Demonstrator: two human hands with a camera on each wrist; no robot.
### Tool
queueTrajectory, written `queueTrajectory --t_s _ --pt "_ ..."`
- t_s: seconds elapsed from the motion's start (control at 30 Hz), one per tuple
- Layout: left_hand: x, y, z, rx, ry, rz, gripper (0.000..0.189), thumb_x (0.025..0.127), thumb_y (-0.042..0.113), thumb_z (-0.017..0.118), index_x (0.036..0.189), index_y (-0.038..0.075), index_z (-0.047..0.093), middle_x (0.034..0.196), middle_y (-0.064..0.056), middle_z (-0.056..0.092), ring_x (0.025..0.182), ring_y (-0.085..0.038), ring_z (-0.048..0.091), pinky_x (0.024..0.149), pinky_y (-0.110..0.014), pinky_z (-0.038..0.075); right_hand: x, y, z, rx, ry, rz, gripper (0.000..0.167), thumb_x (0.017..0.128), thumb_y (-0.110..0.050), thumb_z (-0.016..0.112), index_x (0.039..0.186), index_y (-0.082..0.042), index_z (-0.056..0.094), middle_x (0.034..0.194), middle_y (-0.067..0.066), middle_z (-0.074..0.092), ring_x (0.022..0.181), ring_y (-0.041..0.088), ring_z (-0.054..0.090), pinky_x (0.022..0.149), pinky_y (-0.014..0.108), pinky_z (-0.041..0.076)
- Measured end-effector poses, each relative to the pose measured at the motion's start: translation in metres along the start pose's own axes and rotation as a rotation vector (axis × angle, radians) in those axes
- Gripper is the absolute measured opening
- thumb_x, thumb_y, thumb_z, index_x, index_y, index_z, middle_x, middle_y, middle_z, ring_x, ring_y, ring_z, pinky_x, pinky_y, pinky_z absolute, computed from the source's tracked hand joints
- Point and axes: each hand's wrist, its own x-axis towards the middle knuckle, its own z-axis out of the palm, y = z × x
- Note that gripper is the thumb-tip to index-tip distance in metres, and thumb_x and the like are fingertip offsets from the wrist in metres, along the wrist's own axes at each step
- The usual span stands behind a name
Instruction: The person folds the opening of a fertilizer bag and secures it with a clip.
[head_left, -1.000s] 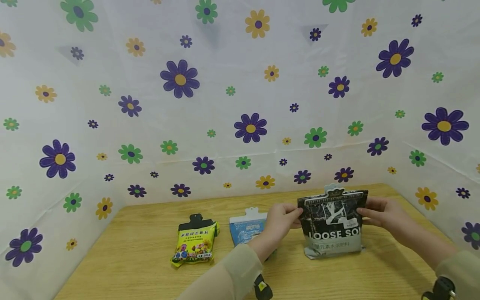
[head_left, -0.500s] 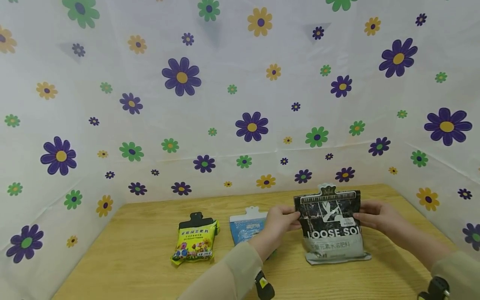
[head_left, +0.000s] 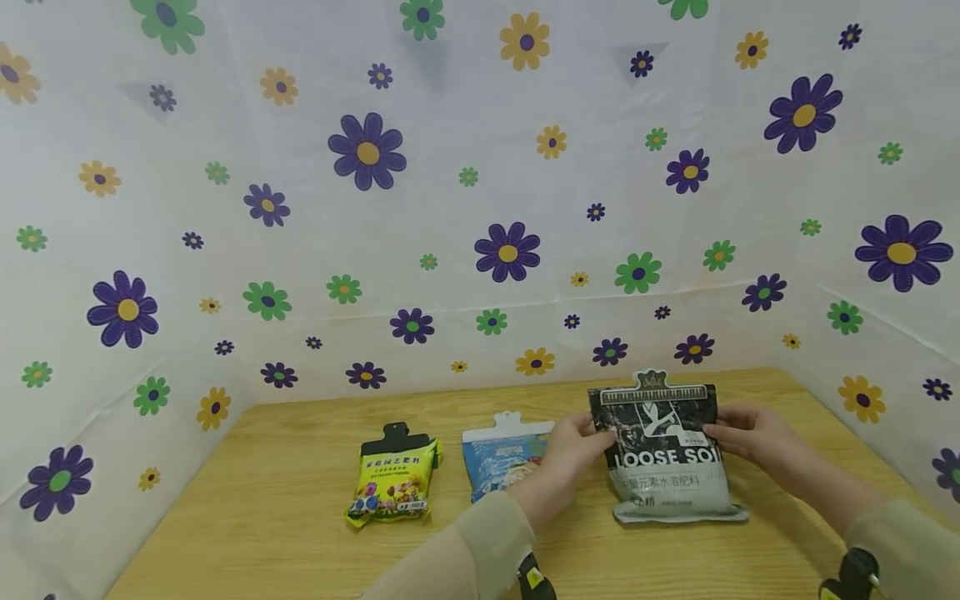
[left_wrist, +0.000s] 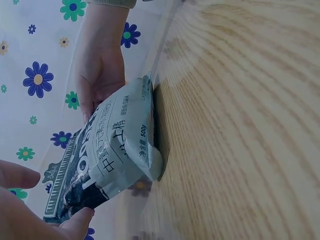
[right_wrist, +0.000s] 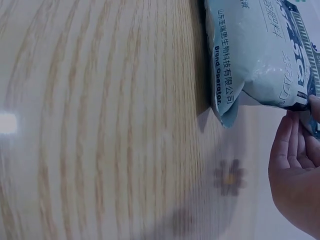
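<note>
A black and pale grey fertilizer bag (head_left: 667,483), printed LOOSE SOIL, stands on its bottom edge at the right of the table, leaning back a little. Across its top sits a ridged, see-through clip (head_left: 652,395). My left hand (head_left: 564,462) pinches the bag's left edge, thumb in front. At the right edge, my right hand (head_left: 757,437) pinches it between thumb and fingers. The left wrist view shows the bag (left_wrist: 120,135) from below, its base touching the wood. In the right wrist view the fingers of my right hand (right_wrist: 300,170) reach behind the bag's side.
Left of my left arm lies a blue bag (head_left: 498,467) with a white clip, partly hidden by that arm. Farther left is a yellow bag (head_left: 393,483) with a black clip. A flower-patterned cloth (head_left: 435,208) surrounds the wooden table (head_left: 262,500) at the back and sides.
The black and grey bag has turned to face me and shifted slightly left, its bottom edge now flat on the table. Both hands moved with it. The other bags stay put.
</note>
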Motion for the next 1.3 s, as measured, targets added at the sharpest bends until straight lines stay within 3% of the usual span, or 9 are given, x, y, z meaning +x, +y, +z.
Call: queueTrajectory --t_s 0.1,0.27,0.4,0.5,0.63,0.73,1.1,1.2,1.3 --pt "-0.001 0.000 0.000 0.016 -0.025 0.000 0.064 0.098 0.014 0.074 0.153 -0.008 0.050 0.151 -0.026 0.057 0.143 -0.039 0.055 0.117 -0.051 0.052 0.002 0.002 0.000 0.017 0.006 0.000 0.059 0.109 -0.011 0.059 0.147 0.028 0.036 0.132 0.025 0.068 0.094 -0.011 0.065 0.089 0.017 0.063" --pt "-0.001 -0.003 -0.002 0.025 -0.086 -0.025 0.069 0.100 0.017 0.072 0.158 -0.007 0.043 0.161 -0.026 0.047 0.140 -0.039 0.058 0.122 -0.055 0.047 0.006 0.004 0.003 0.017 0.021 0.037 0.064 0.109 -0.012 0.058 0.149 0.029 0.030 0.149 0.046 0.044 0.099 -0.006 0.066 0.090 0.017 0.063" --pt "0.001 -0.004 -0.001 0.019 -0.099 -0.045 0.069 0.102 0.018 0.070 0.159 -0.006 0.041 0.164 -0.026 0.044 0.144 -0.041 0.054 0.123 -0.057 0.045 0.011 0.004 0.005 -0.011 0.028 0.078 0.067 0.110 -0.015 0.057 0.151 0.028 0.026 0.156 0.048 0.033 0.111 0.006 0.068 0.092 0.019 0.063" --pt "0.002 -0.004 0.000 0.032 -0.089 -0.049 0.068 0.101 0.018 0.070 0.157 -0.008 0.043 0.163 -0.027 0.045 0.150 -0.043 0.045 0.123 -0.057 0.045 0.015 0.004 0.006 -0.032 0.029 0.099 0.068 0.111 -0.018 0.056 0.152 0.028 0.026 0.157 0.047 0.033 0.120 0.017 0.068 0.093 0.021 0.064" --pt "0.002 -0.003 0.002 0.071 -0.077 -0.047 0.066 0.100 0.018 0.070 0.154 -0.011 0.045 0.160 -0.028 0.048 0.149 -0.042 0.046 0.122 -0.056 0.046 0.020 0.005 0.007 -0.046 0.036 0.104 0.064 0.110 -0.017 0.058 0.149 0.027 0.034 0.150 0.045 0.045 0.116 0.019 0.070 0.092 0.024 0.065" --pt "0.000 -0.003 0.003 0.085 -0.075 -0.044 0.064 0.100 0.017 0.069 0.152 -0.013 0.047 0.158 -0.029 0.049 0.148 -0.042 0.048 0.122 -0.055 0.046 0.021 0.005 0.008 -0.059 0.037 0.112 0.063 0.109 -0.017 0.060 0.147 0.027 0.037 0.147 0.045 0.050 0.118 0.030 0.073 0.094 0.029 0.065" --pt "-0.003 -0.005 0.005 0.063 -0.074 -0.062 0.066 0.099 0.018 0.068 0.152 -0.015 0.045 0.160 -0.031 0.046 0.152 -0.043 0.043 0.127 -0.055 0.040 0.024 0.005 0.014 -0.059 0.057 0.167 0.065 0.110 -0.020 0.060 0.148 0.027 0.037 0.150 0.045 0.047 0.134 0.046 0.062 0.102 0.039 0.063" --pt "-0.003 -0.005 0.005 0.065 -0.073 -0.071 0.066 0.099 0.018 0.068 0.152 -0.015 0.045 0.160 -0.030 0.047 0.152 -0.043 0.043 0.127 -0.054 0.041 0.025 0.005 0.015 -0.050 0.074 0.187 0.065 0.109 -0.021 0.062 0.148 0.026 0.037 0.150 0.044 0.047 0.126 0.040 0.069 0.098 0.036 0.065" --pt "-0.002 -0.006 0.005 0.068 -0.070 -0.082 0.066 0.099 0.018 0.067 0.152 -0.014 0.045 0.160 -0.030 0.046 0.152 -0.043 0.043 0.127 -0.054 0.041 0.025 0.004 0.016 -0.046 0.097 0.205 0.066 0.107 -0.021 0.065 0.148 0.024 0.039 0.148 0.043 0.049 0.109 0.023 0.074 0.091 0.031 0.066"
